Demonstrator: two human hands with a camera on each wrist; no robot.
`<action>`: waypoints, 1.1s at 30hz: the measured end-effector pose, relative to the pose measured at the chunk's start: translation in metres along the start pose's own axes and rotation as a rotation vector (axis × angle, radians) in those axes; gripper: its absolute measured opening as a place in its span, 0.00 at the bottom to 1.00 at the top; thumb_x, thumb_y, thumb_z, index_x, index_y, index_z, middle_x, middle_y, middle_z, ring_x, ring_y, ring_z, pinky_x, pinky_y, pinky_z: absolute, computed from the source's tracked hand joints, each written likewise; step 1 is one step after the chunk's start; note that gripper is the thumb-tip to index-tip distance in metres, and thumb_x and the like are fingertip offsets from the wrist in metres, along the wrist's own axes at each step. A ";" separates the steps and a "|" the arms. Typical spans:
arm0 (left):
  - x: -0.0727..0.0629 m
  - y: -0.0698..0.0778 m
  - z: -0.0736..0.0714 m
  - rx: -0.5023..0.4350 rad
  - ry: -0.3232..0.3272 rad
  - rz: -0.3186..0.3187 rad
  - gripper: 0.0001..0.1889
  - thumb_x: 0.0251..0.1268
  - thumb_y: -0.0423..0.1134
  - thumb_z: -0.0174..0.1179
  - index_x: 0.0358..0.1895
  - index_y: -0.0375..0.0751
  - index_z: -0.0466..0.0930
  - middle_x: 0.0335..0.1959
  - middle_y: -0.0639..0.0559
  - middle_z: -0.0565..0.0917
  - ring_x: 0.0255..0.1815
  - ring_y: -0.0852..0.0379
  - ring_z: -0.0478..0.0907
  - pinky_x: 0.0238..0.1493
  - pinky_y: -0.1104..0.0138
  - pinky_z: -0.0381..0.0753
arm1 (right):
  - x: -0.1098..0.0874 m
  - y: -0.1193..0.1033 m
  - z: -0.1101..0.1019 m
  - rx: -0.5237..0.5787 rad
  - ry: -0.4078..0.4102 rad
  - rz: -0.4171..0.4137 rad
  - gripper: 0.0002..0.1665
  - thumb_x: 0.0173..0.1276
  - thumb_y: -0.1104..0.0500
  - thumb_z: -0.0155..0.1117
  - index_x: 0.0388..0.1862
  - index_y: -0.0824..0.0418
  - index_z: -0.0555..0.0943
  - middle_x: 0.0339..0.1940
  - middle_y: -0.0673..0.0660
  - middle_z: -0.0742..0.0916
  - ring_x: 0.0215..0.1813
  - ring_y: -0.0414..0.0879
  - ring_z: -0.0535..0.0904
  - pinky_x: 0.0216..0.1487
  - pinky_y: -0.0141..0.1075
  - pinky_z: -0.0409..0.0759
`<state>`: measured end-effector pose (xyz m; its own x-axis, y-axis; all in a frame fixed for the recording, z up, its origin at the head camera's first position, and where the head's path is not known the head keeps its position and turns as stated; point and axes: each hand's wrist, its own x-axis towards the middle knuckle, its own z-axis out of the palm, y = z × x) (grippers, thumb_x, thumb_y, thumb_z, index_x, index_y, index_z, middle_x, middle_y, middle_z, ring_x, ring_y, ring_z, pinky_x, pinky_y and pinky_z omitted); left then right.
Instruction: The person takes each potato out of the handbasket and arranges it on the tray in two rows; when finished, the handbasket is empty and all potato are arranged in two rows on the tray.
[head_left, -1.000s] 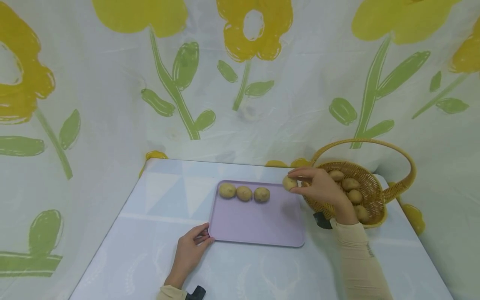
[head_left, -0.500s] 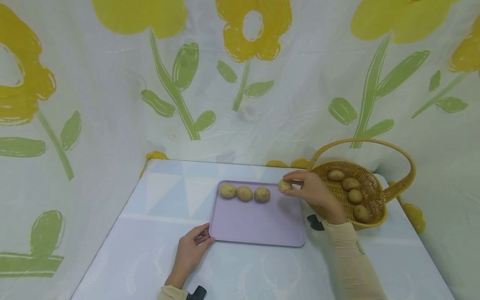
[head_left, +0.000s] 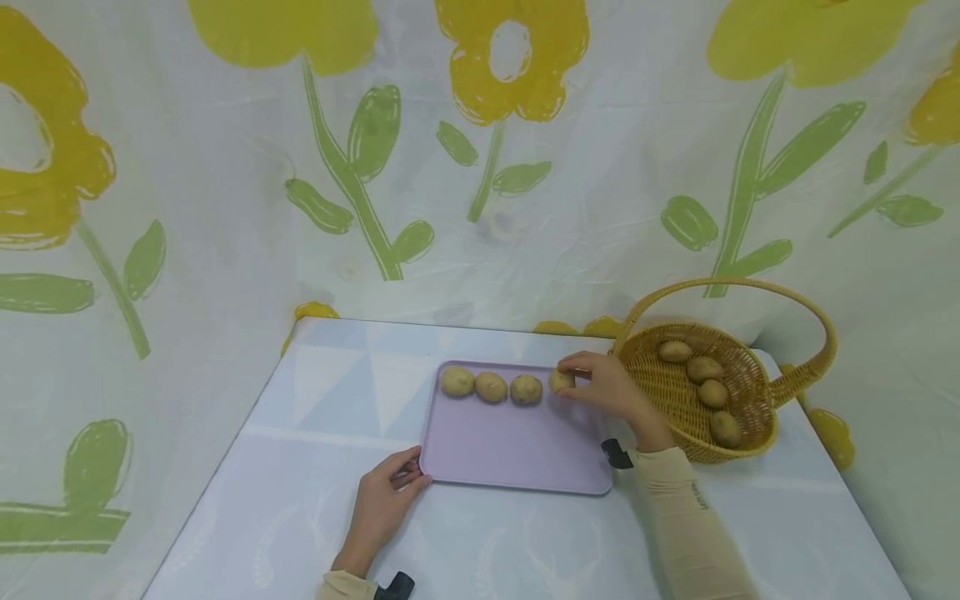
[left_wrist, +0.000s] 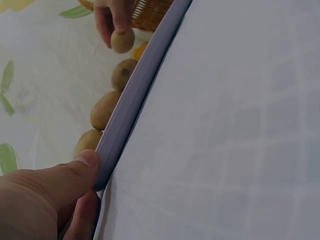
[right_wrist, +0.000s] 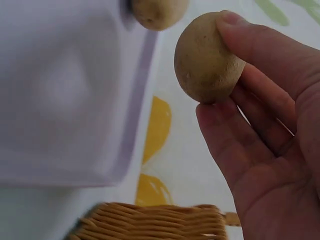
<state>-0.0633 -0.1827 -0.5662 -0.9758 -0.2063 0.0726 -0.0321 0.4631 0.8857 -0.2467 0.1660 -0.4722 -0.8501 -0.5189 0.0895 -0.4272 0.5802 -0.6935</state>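
Between thumb and fingertips, my right hand [head_left: 606, 385] pinches a potato [right_wrist: 207, 60] over the far right part of the lilac tray [head_left: 517, 450]. Three more potatoes stand in a row along the tray's far edge; the nearest to my right hand is this potato [head_left: 526, 389], with a small gap between. At the tray's near left corner, my left hand [head_left: 384, 504] grips the rim. Its thumb [left_wrist: 75, 172] lies on top of the rim in the left wrist view, and its other fingers are partly hidden below it.
A wicker basket [head_left: 660, 400] with a tall arched handle [head_left: 750, 285] stands right of the tray, close to my right forearm. Several potatoes lie inside it. A flower-printed cloth [head_left: 600, 208] hangs behind the pale patterned table [head_left: 300, 467].
My right hand has moved left and slightly down from the basket side, carrying the potato over the tray towards the row. The left hand keeps its place at the tray corner.
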 end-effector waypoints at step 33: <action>0.000 0.000 0.000 -0.017 -0.002 -0.004 0.25 0.54 0.26 0.75 0.58 0.35 0.84 0.43 0.47 0.87 0.47 0.50 0.86 0.52 0.74 0.91 | 0.003 0.021 0.024 -0.122 -0.052 0.105 0.27 0.59 0.59 0.80 0.57 0.62 0.85 0.58 0.62 0.87 0.63 0.60 0.83 0.67 0.52 0.86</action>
<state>-0.0633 -0.1822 -0.5659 -0.9760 -0.2068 0.0680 -0.0326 0.4478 0.8935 -0.2511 0.1616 -0.5035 -0.8762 -0.4816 -0.0185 -0.3738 0.7033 -0.6047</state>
